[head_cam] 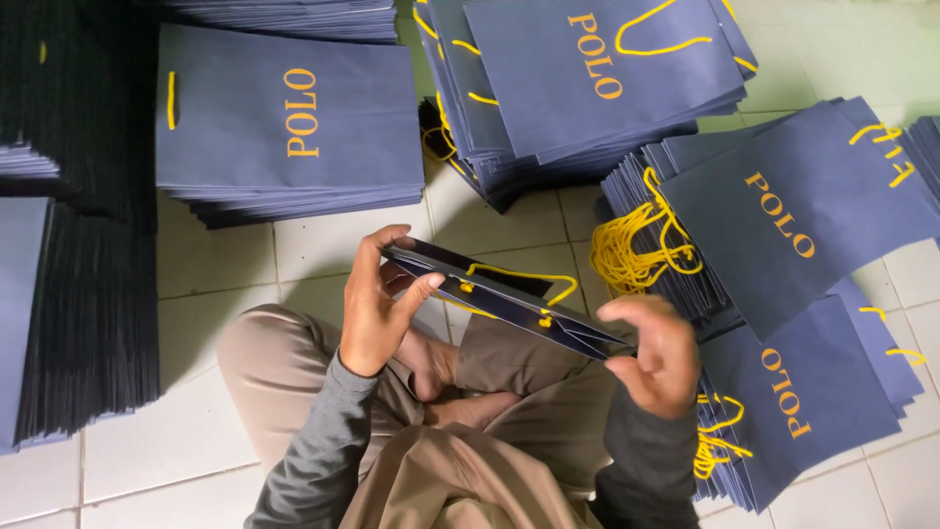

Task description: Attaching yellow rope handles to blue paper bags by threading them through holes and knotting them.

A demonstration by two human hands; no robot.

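White tiled floor bears stacked navy bags.

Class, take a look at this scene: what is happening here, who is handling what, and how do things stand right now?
A person sits cross-legged on a white tiled floor, holding a flat navy paper bag over the lap. The left hand grips one end of it; the right hand is at the other end, fingers curled by the edge. A yellow cord handle shows on the bag. All around lie stacks of the same navy bags, some with yellow cords spilling out.
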